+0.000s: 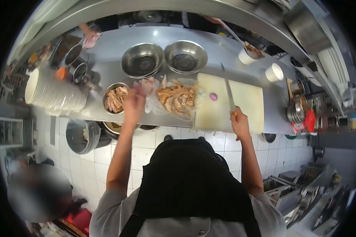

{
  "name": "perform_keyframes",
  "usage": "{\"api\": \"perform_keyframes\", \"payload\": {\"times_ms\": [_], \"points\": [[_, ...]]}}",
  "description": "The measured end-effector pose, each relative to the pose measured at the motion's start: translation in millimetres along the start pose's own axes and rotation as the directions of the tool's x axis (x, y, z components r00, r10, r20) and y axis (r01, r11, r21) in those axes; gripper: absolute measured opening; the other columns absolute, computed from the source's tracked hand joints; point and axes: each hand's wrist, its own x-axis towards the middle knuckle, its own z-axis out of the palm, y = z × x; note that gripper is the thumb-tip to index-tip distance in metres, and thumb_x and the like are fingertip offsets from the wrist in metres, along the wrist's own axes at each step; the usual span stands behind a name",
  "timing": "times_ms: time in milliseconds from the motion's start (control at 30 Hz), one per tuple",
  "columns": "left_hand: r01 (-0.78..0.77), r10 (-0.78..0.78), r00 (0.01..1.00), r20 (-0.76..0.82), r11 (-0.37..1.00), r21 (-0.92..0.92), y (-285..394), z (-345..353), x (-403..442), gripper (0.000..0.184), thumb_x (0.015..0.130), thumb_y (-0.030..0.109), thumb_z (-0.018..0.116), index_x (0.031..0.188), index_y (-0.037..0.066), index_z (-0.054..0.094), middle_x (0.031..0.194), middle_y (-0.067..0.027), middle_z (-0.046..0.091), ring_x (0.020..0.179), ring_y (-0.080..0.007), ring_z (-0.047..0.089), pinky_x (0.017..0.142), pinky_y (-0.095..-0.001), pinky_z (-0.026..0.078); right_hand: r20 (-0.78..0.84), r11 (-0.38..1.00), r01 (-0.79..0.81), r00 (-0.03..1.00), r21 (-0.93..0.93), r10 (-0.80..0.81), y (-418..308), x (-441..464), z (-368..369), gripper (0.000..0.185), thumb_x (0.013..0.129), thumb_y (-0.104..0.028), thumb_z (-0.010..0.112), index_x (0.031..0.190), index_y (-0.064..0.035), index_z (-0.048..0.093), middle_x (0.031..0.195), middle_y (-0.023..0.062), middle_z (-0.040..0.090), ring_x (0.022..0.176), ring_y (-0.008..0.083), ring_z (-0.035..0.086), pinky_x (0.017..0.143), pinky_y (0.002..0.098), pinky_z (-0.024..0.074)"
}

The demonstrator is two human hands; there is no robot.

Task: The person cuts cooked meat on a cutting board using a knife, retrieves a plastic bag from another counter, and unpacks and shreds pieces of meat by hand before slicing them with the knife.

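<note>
My right hand (239, 119) is wrapped round the handle of a long knife (229, 91), its blade pointing away from me over the white cutting board (249, 98). A small piece of purple onion (213, 96) lies on the board, left of the blade. My left hand (135, 104) is smeared by motion, between a metal bowl of meat strips (116, 99) and a clear plastic bag (151, 103); its fingers are too blurred to read. Beside the bag, sliced cooked meat (178, 98) is heaped on plastic against the board's left edge.
Two metal bowls (142, 59) stand at the back. Stacked white containers (53, 91) fill the left end. A lined bin (83, 136) is below the counter edge. Across the counter, another person's hand (91, 35) holds a pinkish cloth; a white cup (274, 72) stands at right.
</note>
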Motion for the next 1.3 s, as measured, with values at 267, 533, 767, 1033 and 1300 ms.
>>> {"api": "perform_keyframes", "payload": {"times_ms": [267, 533, 767, 1033, 1300], "points": [[-0.021, 0.003, 0.999, 0.043, 0.910, 0.414, -23.5, 66.3, -1.9, 0.049, 0.082, 0.026, 0.067, 0.123, 0.002, 0.055, 0.112, -0.0224, 0.059, 0.104, -0.0407, 0.055, 0.094, -0.0502, 0.041, -0.417, 0.832, -0.294, 0.905, -0.470, 0.084, 90.9, -17.3, 8.6, 0.036, 0.090, -0.026, 0.059, 0.119, -0.0059, 0.055, 0.086, 0.0252, 0.062, 0.077, 0.0441, 0.063, 0.068, 0.0497, 0.0501], [-0.075, -0.059, 0.973, 0.223, 0.834, 0.547, -53.5, 76.1, 16.1, 0.028, 0.072, 0.023, 0.071, 0.087, 0.001, 0.061, 0.079, -0.0191, 0.065, 0.077, -0.0371, 0.063, 0.071, -0.0478, 0.049, -0.359, 0.799, -0.106, 0.923, -0.591, -0.142, 49.6, 20.1, 16.2, 0.037, 0.083, -0.024, 0.066, 0.114, -0.0045, 0.058, 0.103, 0.0256, 0.059, 0.100, 0.0413, 0.057, 0.085, 0.0487, 0.0476], [0.402, -0.364, 0.906, 0.217, 0.900, -0.171, -64.3, 70.7, 19.1, 0.006, 0.076, 0.008, 0.067, 0.077, 0.006, 0.062, 0.075, -0.0039, 0.065, 0.071, -0.0168, 0.062, 0.070, -0.0284, 0.047, -0.055, 0.894, 0.169, 0.976, -0.416, -0.210, -59.1, 105.4, 102.5, 0.033, 0.081, -0.023, 0.069, 0.106, -0.0027, 0.063, 0.104, 0.0222, 0.060, 0.104, 0.0384, 0.057, 0.084, 0.0456, 0.0491], [0.423, -0.385, 0.881, 0.275, 0.381, -0.822, -83.5, 80.5, 20.2, 0.019, 0.080, -0.003, 0.062, 0.073, 0.012, 0.052, 0.075, 0.0015, 0.058, 0.067, -0.0074, 0.053, 0.063, -0.0228, 0.044, -0.034, 0.997, 0.072, 0.997, 0.036, -0.070, -38.5, 142.4, 107.3, 0.017, 0.082, -0.011, 0.062, 0.097, -0.0015, 0.062, 0.093, 0.0154, 0.067, 0.079, 0.0282, 0.066, 0.070, 0.0369, 0.0515], [0.257, -0.243, 0.964, 0.107, 0.753, -0.605, -40.5, 71.7, 27.0, 0.015, 0.079, -0.004, 0.060, 0.090, 0.005, 0.061, 0.088, -0.0021, 0.061, 0.082, -0.0107, 0.056, 0.072, -0.0252, 0.044, 0.024, 0.667, -0.144, 0.982, 0.731, 0.185, -31.2, 129.6, 114.8, 0.017, 0.090, 0.000, 0.050, 0.104, -0.0079, 0.055, 0.091, 0.0033, 0.062, 0.076, 0.0140, 0.058, 0.065, 0.0301, 0.0494]]}}
